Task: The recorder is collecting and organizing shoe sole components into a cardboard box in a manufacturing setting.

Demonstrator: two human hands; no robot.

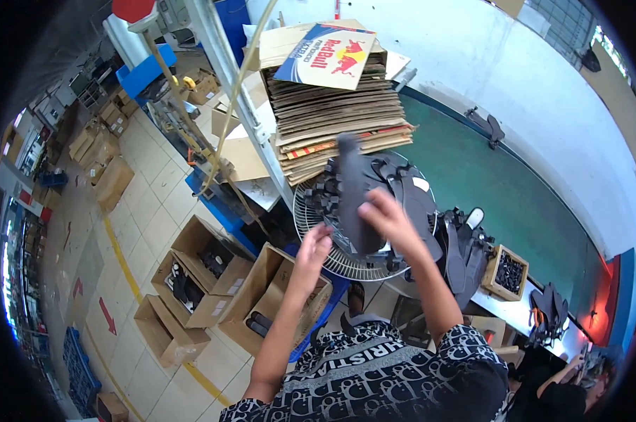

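Note:
A dark grey shoe sole (360,211), smeared by motion, stands nearly upright in front of me. My right hand (392,219) grips its right side, thumb and fingers bent around the edge. Just left of the sole is my left hand (312,252), its fingers loosely bent and seemingly holding nothing; whether they touch the sole I cannot tell. Below both hands, a round wire basket (305,221) bears a heap of similar dark soles (411,200) and small black knobbed parts (323,195).
Flattened cardboard (335,112) is piled behind the basket. Open cartons (237,320) stand on the floor at left, beside a metal post (240,91). More soles (462,246) and a wooden box (506,273) of small black parts lie to the right. Another person (568,387) is at lower right.

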